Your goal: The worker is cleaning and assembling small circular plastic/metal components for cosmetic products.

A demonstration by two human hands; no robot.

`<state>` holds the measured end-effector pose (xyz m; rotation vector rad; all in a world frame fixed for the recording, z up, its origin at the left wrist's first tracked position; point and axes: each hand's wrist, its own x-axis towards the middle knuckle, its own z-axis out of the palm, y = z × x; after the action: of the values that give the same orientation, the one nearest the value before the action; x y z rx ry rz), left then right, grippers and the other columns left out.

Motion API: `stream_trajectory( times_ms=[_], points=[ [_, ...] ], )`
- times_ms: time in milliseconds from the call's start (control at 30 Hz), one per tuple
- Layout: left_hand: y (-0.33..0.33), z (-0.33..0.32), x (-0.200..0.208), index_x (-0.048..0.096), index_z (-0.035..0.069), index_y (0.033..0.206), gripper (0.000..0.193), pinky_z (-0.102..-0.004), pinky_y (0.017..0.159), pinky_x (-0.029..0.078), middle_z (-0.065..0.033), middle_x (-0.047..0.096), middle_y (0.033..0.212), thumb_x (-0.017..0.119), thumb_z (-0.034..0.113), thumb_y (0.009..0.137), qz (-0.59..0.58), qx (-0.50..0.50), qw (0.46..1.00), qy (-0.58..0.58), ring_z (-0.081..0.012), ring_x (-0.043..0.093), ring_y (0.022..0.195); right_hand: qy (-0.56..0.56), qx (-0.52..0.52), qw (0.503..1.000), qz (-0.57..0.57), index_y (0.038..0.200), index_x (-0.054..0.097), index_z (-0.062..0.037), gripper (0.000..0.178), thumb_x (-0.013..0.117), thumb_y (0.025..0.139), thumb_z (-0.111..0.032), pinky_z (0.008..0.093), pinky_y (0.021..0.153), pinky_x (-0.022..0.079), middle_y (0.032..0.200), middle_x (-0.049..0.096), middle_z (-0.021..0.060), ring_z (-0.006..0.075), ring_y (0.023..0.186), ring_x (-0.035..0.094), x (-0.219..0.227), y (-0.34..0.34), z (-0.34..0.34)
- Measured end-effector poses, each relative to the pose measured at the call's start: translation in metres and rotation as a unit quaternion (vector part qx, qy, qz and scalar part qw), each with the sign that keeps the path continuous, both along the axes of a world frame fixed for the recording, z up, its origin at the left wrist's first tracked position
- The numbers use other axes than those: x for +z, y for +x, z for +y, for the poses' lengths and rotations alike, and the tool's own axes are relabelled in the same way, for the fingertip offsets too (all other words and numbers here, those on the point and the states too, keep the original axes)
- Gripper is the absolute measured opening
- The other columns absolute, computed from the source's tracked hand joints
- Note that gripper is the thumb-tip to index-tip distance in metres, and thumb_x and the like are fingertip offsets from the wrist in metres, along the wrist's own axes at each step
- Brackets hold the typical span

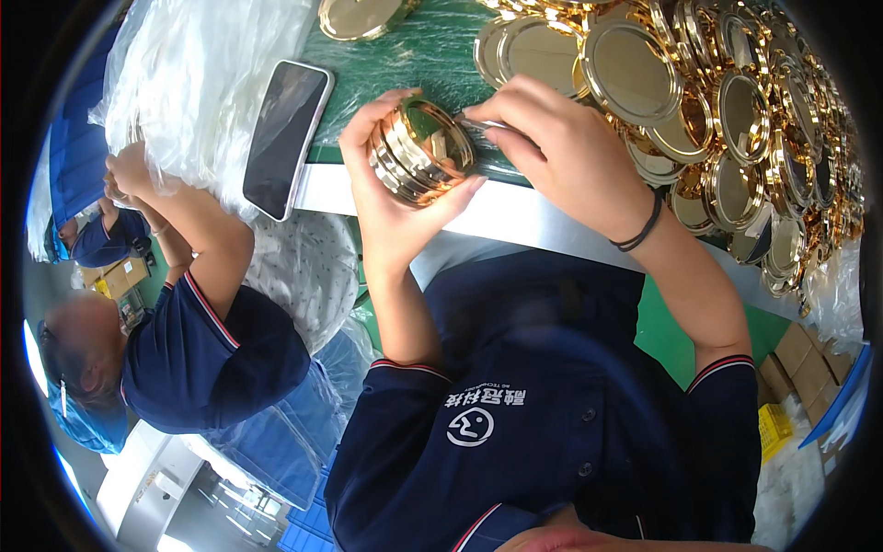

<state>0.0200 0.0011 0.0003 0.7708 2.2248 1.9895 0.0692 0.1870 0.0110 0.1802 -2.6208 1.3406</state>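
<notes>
Gold discs (stacked), within left hand

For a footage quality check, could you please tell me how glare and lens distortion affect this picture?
Head view: reflections mark the held gold stack and the gold disc pile; head view: the plastic sheeting looks pale and hazy; head view: the metal table edge bows, and the corners go black.

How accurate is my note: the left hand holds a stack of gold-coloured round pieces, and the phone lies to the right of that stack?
Not quite: the phone lies to the left of the stack of gold-coloured round pieces, as the head view shows. The left hand does hold that stack.
</notes>
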Motion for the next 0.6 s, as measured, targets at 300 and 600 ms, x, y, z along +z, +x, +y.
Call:
stream_trajectory(
  times_ms=[300,600],
  points=[
    [-0.0031,-0.001,-0.0042,0.038,0.003,0.127,0.09,-0.0383,0.098,0.045,-0.0201,0.048,0.128,0.092,0.012,0.056,0.054,-0.011,0.998,-0.023,-0.0267,0.053,0.115,0.022,0.0,1.0,0.017,0.098,0.063,-0.0098,0.011,0.063,0.087,-0.013,0.0407,0.061,0.053,0.089,0.058,0.0072,0.0303,0.071,0.065,-0.0002,-0.0008,-0.0016],
    [-0.0048,-0.0022,-0.0063,0.04,0.004,0.127,0.09,-0.0396,0.099,0.044,-0.0199,0.049,0.128,0.092,0.013,0.054,0.064,-0.007,0.997,-0.033,-0.0288,0.053,0.116,0.046,0.0,0.999,0.023,0.097,0.063,-0.0085,0.013,0.064,0.085,-0.011,0.0393,0.06,0.054,0.088,0.058,0.0068,0.0286,0.069,0.066,0.0006,-0.0009,-0.002]
  ],
)
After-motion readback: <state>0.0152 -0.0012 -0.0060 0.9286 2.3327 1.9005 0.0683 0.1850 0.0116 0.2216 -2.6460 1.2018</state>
